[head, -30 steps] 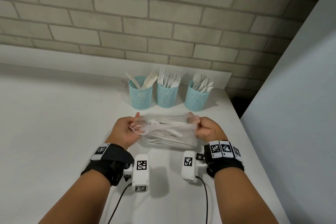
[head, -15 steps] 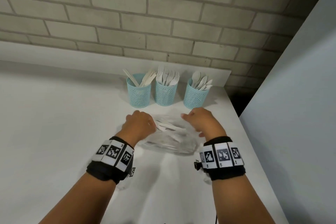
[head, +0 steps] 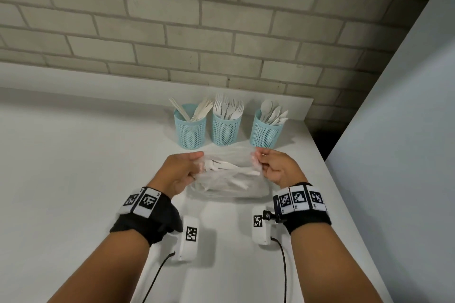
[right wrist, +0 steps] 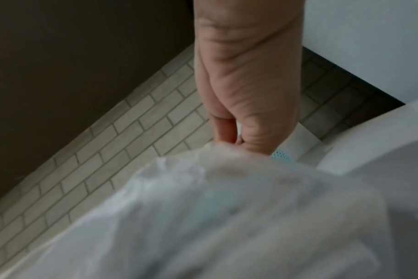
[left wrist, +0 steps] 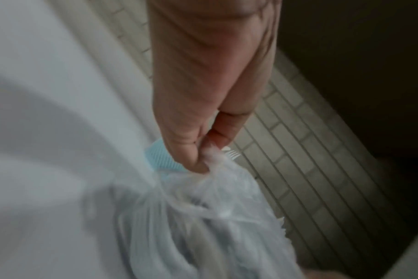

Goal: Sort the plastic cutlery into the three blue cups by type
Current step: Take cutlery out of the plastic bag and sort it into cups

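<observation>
Bricks [head: 221,19] make up the big wall at the back, and a pale panel [head: 406,130] stands on the right. Below the wall a white table [head: 61,179] fills most of the head view. Two arms reach out over it, each with a black band and checkered tags at the wrist. A clear bag [head: 229,179] sits on the table between the hands, with its low part resting on the top. White cutlery [head: 231,170] lies inside it, loose and mixed. The left hand [head: 181,171] pinches the left edge of the bag with thumb and curled fingers [left wrist: 217,136], and the left wrist view shows the plastic bunched up in that pinch. The right hand [head: 275,167] pinches the right edge the same way, fingers [right wrist: 224,128] curled on the plastic, though that view is blurry. The two hands are held apart, so the top of the bag is pulled wide. Just behind the bag three blue cups stand in a row near the wall. The left cup [head: 190,128] holds knives, the middle cup [head: 226,128] holds forks, and the right cup [head: 264,130] holds spoons. The right hand is just in front of the right cup. Two small white camera boxes hang under the wrists, each with a black cord.
</observation>
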A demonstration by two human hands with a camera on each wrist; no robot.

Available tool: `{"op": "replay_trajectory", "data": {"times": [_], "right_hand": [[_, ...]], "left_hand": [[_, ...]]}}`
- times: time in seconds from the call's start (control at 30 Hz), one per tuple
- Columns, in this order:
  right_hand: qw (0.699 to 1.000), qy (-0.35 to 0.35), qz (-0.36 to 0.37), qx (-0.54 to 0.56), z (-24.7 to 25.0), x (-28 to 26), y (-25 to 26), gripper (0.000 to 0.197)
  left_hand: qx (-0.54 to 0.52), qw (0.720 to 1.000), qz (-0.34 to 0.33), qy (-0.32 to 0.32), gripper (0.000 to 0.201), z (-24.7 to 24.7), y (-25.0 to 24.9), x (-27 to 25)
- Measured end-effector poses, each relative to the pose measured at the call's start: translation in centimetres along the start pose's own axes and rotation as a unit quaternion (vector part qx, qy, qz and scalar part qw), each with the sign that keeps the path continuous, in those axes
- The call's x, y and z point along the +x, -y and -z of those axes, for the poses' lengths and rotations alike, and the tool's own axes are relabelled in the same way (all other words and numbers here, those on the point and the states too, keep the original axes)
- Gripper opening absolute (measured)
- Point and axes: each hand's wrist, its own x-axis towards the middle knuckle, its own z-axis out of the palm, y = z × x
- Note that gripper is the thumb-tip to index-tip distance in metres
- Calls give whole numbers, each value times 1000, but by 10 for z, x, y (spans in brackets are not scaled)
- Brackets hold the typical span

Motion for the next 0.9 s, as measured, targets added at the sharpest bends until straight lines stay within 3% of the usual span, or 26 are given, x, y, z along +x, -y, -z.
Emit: {"op": "replay_trajectory", "data": {"times": [0.1, 0.23, 0.3, 0.37, 0.43, 0.47, 0.53, 0.6, 0.63, 0.7, 0.77, 0.9], "right_hand": [[997, -21, -30, 65, 0, 16, -8, 29], [996, -62, -35, 62, -2, 22, -17, 35], [994, -105, -6, 7, -7, 17, -14, 34], [979, -130, 77, -139, -9, 15, -10, 34], [897, -175, 212, -348, -13, 9, -4, 35], [863, -171, 265, -394, -17, 3, -1, 34], [846, -104, 319, -415, -29, -14, 7, 27], [845, 15, 293, -447, -44, -32, 9, 23], [833, 69, 272, -477, -50, -37, 6, 22], [775, 117, 252, -567, -57, -43, -7, 21], [714, 108, 249, -645, -58, -41, -20, 21], [601, 79, 231, -761, -56, -37, -29, 25]], "left_hand": [[-157, 985, 53, 40, 62, 3, 9, 3], [-309, 946, 93, 27, 66, 4, 13, 1], [-308, 946, 94, 23, 59, 3, 10, 0], [-213, 974, 68, 26, 35, 4, 3, -2], [-25, 999, 15, 24, 13, 3, -5, -5], [73, 997, -15, 21, 9, 0, -7, -6], [235, 969, -78, 3, 16, -7, -4, -5], [351, 929, -115, -24, 31, -14, 1, -3], [380, 917, -115, -30, 41, -16, 4, -3], [390, 913, -118, -13, 58, -17, 7, -5], [395, 909, -135, 6, 67, -15, 6, -10], [385, 910, -155, 8, 63, -8, 1, -14]]}}
